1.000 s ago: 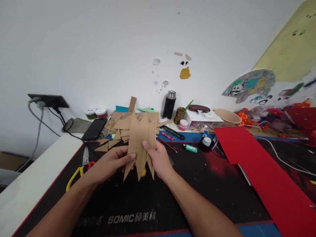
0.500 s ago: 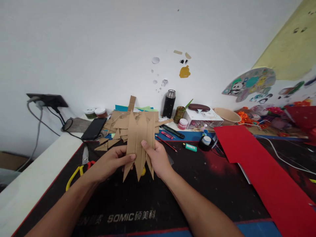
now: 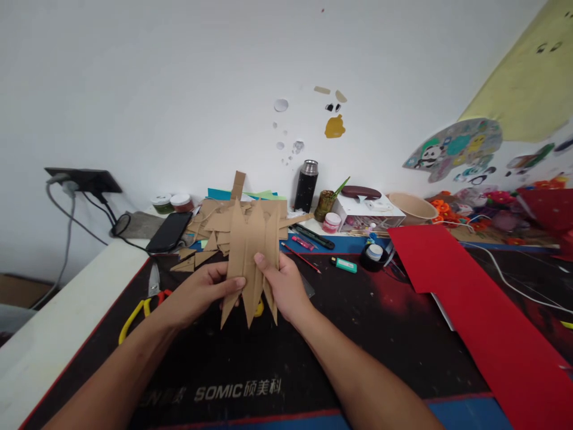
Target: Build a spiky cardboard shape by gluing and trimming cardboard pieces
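A brown cardboard piece [image 3: 253, 245] with pointed ends at top and bottom is held upright above the dark mat. My left hand [image 3: 212, 289] pinches its left side low down, thumb on the front and fingers behind. On the right side, my right hand [image 3: 284, 283] grips it with the thumb pressed flat on the front face. The fingertips behind the cardboard are hidden. Something small and yellow [image 3: 258, 307] shows between its lower points.
Scissors [image 3: 153, 292] lie at the left. Behind are cardboard scraps [image 3: 215, 224], a phone [image 3: 169, 232], a black flask [image 3: 307, 186] and a cutter [image 3: 314, 236]. A glue stick [image 3: 344, 264] and red sheet [image 3: 465, 304] lie right.
Both hands and the cardboard have shifted very slightly left in view. The grip looks the same.
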Motion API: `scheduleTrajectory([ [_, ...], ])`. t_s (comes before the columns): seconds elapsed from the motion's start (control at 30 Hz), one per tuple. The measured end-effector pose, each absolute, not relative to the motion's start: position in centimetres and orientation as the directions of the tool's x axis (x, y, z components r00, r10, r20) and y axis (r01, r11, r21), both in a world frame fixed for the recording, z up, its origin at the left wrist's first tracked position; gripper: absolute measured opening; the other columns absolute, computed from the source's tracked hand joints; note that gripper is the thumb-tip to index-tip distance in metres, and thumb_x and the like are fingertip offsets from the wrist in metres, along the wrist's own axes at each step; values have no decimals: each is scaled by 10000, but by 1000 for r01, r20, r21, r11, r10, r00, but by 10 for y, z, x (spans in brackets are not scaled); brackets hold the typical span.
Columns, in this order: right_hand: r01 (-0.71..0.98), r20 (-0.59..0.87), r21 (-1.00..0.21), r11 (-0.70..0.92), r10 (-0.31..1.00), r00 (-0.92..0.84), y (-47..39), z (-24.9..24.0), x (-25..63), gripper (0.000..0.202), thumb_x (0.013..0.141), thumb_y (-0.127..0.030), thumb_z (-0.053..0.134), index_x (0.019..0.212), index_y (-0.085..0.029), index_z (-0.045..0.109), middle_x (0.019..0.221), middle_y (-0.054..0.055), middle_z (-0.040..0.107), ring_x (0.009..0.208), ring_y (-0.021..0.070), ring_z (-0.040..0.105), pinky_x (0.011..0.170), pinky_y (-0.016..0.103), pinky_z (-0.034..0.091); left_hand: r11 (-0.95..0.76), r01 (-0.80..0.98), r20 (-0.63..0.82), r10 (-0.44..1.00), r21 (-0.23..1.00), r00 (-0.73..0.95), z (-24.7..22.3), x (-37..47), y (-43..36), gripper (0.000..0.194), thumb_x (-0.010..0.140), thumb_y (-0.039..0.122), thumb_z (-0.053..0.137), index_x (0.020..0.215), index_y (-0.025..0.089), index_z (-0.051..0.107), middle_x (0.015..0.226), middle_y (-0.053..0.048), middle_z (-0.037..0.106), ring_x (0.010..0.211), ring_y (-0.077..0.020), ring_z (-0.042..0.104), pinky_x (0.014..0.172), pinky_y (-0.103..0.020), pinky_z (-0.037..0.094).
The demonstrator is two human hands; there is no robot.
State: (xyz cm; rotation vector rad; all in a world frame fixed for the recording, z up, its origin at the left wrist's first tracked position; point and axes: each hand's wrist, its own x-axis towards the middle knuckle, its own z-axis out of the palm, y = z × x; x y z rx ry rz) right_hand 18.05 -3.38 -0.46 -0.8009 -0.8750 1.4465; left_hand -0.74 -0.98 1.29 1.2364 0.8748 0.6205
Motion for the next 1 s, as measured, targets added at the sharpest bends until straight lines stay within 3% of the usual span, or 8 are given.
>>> scheduleTrajectory([
  [0.17,-475,24,-880,2,999,-40,-36,-3,179,450,812,-584,851,1093,-242,767,1070,49,825,1042,294,778,998,487,601,239,74,-242,818,968,522,14,-6,-11,403,741,508,927,975,193,838,835,-70,811,707,-216,720,669,-305,570],
  [0.37,-449,18,-894,1,999,-34,-36,-4,179,469,800,-596,852,1076,-227,761,1043,51,825,950,282,782,955,475,611,276,45,-259,817,960,516,15,-4,-11,421,733,544,930,942,194,822,877,-84,834,743,-237,749,712,-337,600],
  [0.63,-439,18,-898,-9,998,-59,-36,-6,174,448,802,-624,840,1013,-238,756,1002,49,818,932,283,774,890,455,613,341,58,-331,837,938,436,8,-1,-13,561,608,648,967,859,185,775,795,-68,815,726,-266,756,708,-363,613],
  [0.8,-439,25,-898,-7,998,-66,-36,-7,174,463,805,-615,840,1056,-229,792,1034,53,824,1029,299,773,1008,480,576,236,-31,-221,942,971,254,0,-7,-6,570,765,762,797,869,202,780,846,-86,806,746,-258,720,675,-338,580],
  [0.9,-497,-4,-868,-13,1000,-20,-33,-5,179,471,793,-588,862,1090,-230,792,1078,62,829,1064,306,773,1026,486,574,201,-104,-180,966,974,188,3,-9,-1,503,819,682,792,959,199,782,824,-59,776,684,-210,675,571,-282,506],
  [1.0,-545,-39,-838,-22,999,20,-30,-2,185,459,784,-560,880,1082,-226,783,1104,73,829,1069,311,777,1004,487,586,117,-96,-99,979,988,176,9,-9,4,472,790,628,842,934,185,769,668,-6,699,551,-155,592,500,-247,415],
])
